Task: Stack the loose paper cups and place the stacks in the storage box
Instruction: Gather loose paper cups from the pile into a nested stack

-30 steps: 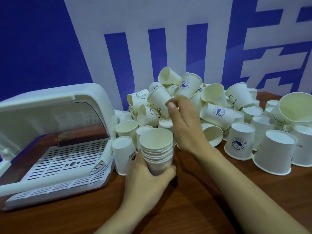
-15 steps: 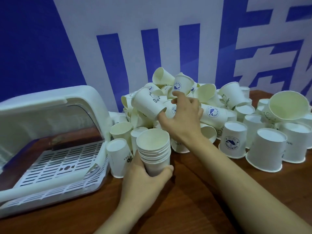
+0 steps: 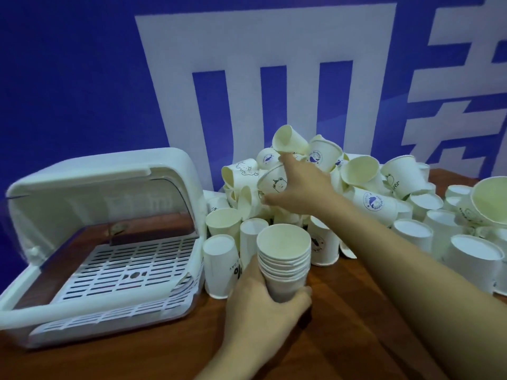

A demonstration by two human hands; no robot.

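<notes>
Cups nested into a stack [image 3: 284, 263] sit in your left hand [image 3: 263, 305], whose fingers and thumb curl round the lower part of it while its base rests at or just above the table [image 3: 343, 338]; roughly eight rims show. Just beyond that hand, your right hand [image 3: 299, 187] reaches into the heap [image 3: 356, 187] with thumb and fingers spread round a tilted cup with a bear face [image 3: 274, 182]. You are touching it, but whether you have closed on it I cannot tell, since your palm hides the far side.

Left of your left hand stands the storage box [image 3: 104, 242], lid swung up, its slotted tray showing bare, with no cups inside as far as can be seen. So, by my reading, you are early on: one stack is partly built and nothing is stored yet.

Plenty is left. Many loose cups lie piled behind your right hand, and more stand upside down to the right of your forearm, with a few standing just beside the stack. Each needs nesting before the stacks go in the box.
</notes>
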